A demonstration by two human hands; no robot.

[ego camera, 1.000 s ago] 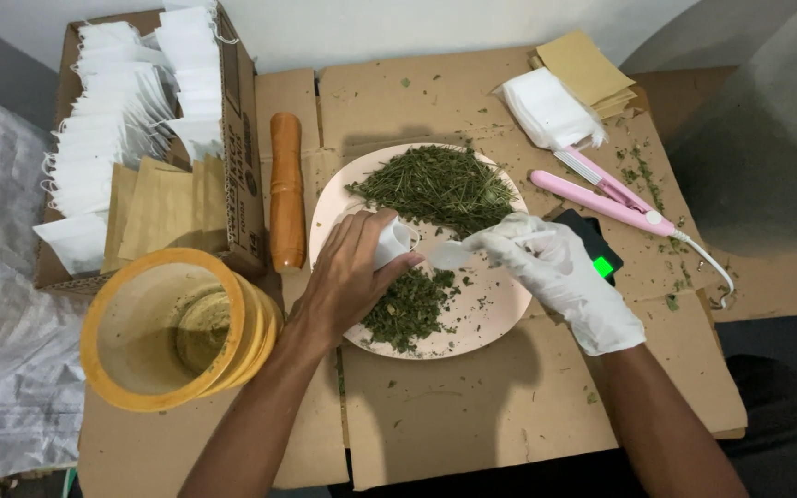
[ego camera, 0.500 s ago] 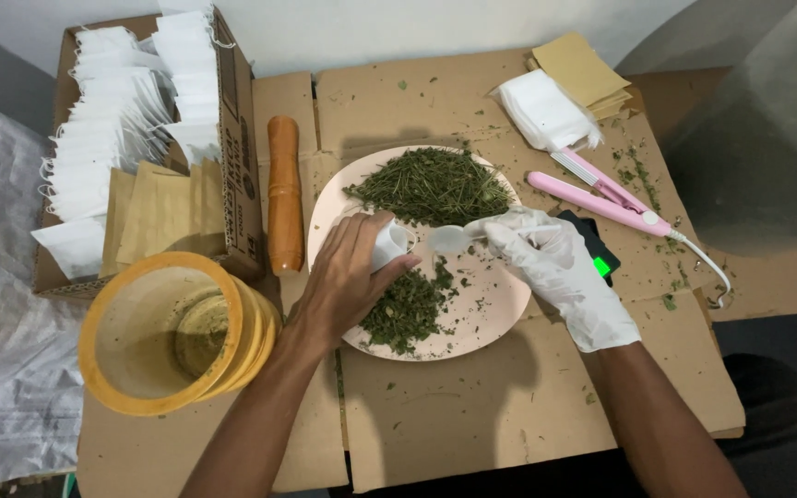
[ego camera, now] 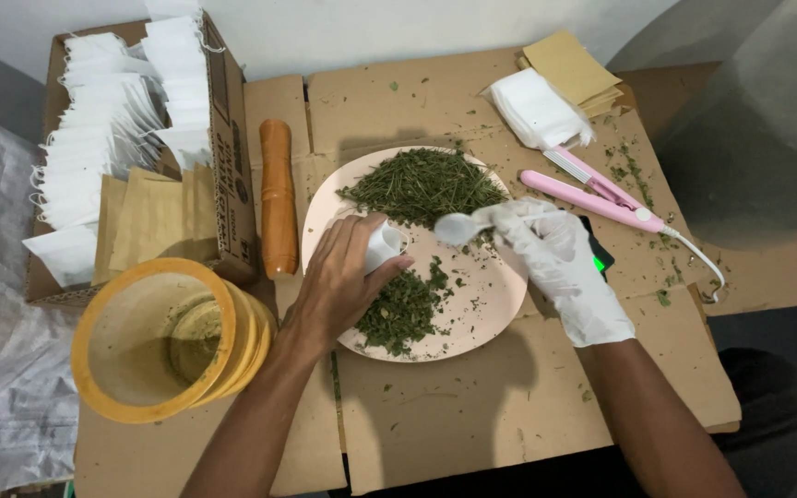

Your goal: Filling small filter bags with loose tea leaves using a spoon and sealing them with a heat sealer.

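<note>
A pale pink plate [ego camera: 500, 304] lies on flattened cardboard and carries a big heap of dried green herb [ego camera: 424, 184] at its far side and a smaller heap [ego camera: 405, 309] near me. My bare left hand [ego camera: 339, 281] grips a small white sachet [ego camera: 383, 244] with its mouth turned right. My right hand [ego camera: 555, 263], in a white glove, holds a white plastic spoon [ego camera: 458, 226] whose bowl sits just right of the sachet's mouth, above the plate.
A cardboard box [ego camera: 232, 198] of white and tan sachets stands at the left. An orange wooden roller [ego camera: 278, 195] lies beside it. Yellow round containers [ego camera: 168, 337] are near left. A pink heat sealer [ego camera: 592, 196], white sachets [ego camera: 535, 109] and tan sachets [ego camera: 572, 66] lie far right.
My right hand has brought the spoon leftward to the sachet's mouth. My left hand has tipped the sachet up slightly and stayed over the plate's left side.
</note>
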